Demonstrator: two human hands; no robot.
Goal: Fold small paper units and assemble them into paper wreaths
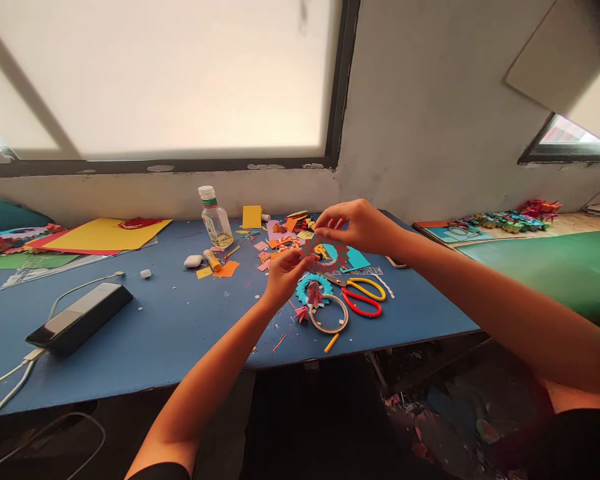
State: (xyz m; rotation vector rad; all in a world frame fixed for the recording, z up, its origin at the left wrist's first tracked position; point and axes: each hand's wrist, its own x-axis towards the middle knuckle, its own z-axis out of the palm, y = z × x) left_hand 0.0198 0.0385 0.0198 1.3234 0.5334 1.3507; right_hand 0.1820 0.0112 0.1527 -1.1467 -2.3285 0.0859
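Note:
Above the desk my two hands hold a dark red folded-paper ring (338,261) with a jagged edge. My left hand (286,272) pinches its left side between thumb and fingers. From above, my right hand (353,223) has its fingers closed at the ring's upper edge. Just below lies a light blue folded-paper ring (304,288), with a dark red folded piece (316,293) on it. A tape roll (344,325) overlaps this spot, and scissors (363,310) with one red and one yellow handle lie to its right.
A clear bottle (216,223) stands at the back near a white lump (193,261) and a yellow glue stick (213,261). Coloured paper scraps lie behind my hands. A black power bank-like box (80,320) with white cables sits left; yellow sheets (107,240) lie behind it.

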